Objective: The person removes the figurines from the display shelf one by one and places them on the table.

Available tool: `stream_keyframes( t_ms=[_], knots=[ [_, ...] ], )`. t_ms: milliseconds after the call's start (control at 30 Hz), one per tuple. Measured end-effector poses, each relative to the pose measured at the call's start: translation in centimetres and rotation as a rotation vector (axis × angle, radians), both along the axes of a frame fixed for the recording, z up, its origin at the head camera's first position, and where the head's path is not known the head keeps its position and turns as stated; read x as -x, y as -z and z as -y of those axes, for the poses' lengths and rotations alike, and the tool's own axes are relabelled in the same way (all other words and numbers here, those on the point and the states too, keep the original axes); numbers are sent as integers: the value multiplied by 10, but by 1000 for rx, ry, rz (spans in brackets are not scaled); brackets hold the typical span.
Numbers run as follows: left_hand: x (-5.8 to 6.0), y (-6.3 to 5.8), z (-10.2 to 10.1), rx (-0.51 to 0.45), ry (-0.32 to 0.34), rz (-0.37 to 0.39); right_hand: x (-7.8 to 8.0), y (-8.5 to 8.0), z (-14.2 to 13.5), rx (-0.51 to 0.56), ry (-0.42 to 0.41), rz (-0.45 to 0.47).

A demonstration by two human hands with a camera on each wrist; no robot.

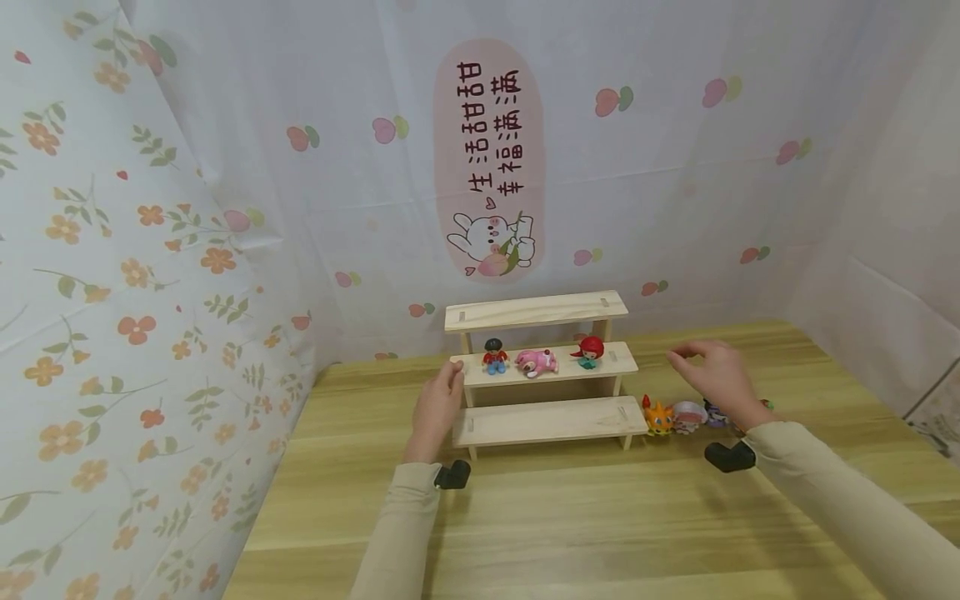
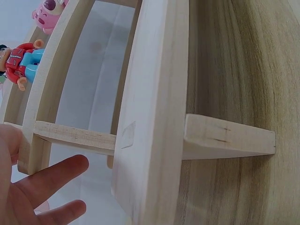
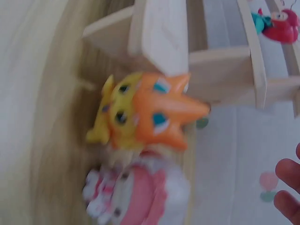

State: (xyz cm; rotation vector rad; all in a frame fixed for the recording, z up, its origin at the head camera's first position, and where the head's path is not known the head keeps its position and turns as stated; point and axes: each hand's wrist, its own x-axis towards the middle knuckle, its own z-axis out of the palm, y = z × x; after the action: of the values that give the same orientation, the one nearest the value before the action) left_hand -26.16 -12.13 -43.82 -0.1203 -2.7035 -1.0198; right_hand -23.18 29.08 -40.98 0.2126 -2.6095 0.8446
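Note:
A three-step wooden display shelf (image 1: 551, 423) stands on the table. My left hand (image 1: 435, 410) holds the left end of its middle step; in the left wrist view two fingers (image 2: 61, 180) stretch out below that step. On the middle step are a boy figure (image 1: 495, 357) in red and blue, a pink bear figure (image 1: 537, 362) lying down, and a red-haired figure (image 1: 590, 352). My right hand (image 1: 722, 379) hovers right of the shelf, fingers loosely bent, holding nothing. Below it on the table are an orange-yellow figure (image 3: 150, 110) and a pink-and-white hooded figure (image 3: 140, 194).
A purple figure (image 1: 715, 414) and another figure (image 1: 767, 403), mostly hidden by the right hand, continue the row on the wood-grain table (image 1: 570, 525). Printed cloth (image 1: 337, 200) hangs behind the shelf, and flowered cloth (image 1: 135, 333) hangs at the left.

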Motion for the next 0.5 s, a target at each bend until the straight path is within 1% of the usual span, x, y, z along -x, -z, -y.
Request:
stream_keyframes(
  t_ms=[100,200,333,500],
  knots=[
    [1,0,0,-5,-2,3,8,-2,10,-1,-16,-21],
    [1,1,0,-4,-8,6,15,-5,21,10,-36,-4],
    [1,1,0,0,-11,12,22,-11,39,26,-62,51],
    [1,0,0,3,-14,14,31,-12,59,20,-104,93]
  ],
)
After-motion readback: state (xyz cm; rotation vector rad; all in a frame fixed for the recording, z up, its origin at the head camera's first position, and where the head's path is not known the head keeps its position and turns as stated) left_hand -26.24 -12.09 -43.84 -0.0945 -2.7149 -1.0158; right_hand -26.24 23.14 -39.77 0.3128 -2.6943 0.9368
